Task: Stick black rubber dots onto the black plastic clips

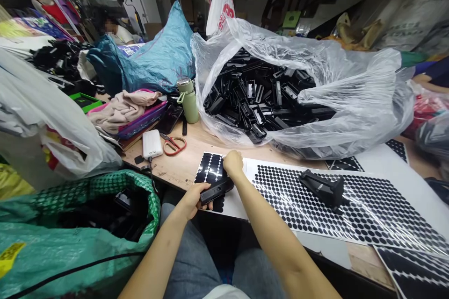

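Wooden workbench (175, 168) is running across my remote view, w/ a blue sack (161, 51) and a clear plastic bag (368, 107) crowding its rear side. At front ctr., I am viewing the blk part (215, 190): elongated, narrow, w/ a dull sheen and small surface detail too blurred to read. It is sitting over the small sticker sheet (206, 168) near the bench's front edge, tilting w/ its L end lower in view. L hand (194, 200) is grasping it by that end, thumb on top. R hand (233, 163) is curling into a fist at the sheet; fingertips are facing away, so I cannot tell if they're pinching anything. R forearm (273, 224) is obstructing part of the work area, crossing close to the part's far end.

To the R, a large dot sheet (375, 205) is supporting a blk bracket (322, 189). Behind, the bag is gaping over many blk pieces (259, 103). To the L, red-handled scissors (171, 140) are lying beside a white power bank (152, 144); a green bottle (190, 105) is standing beyond. A green sack (42, 247) is filling lower L.
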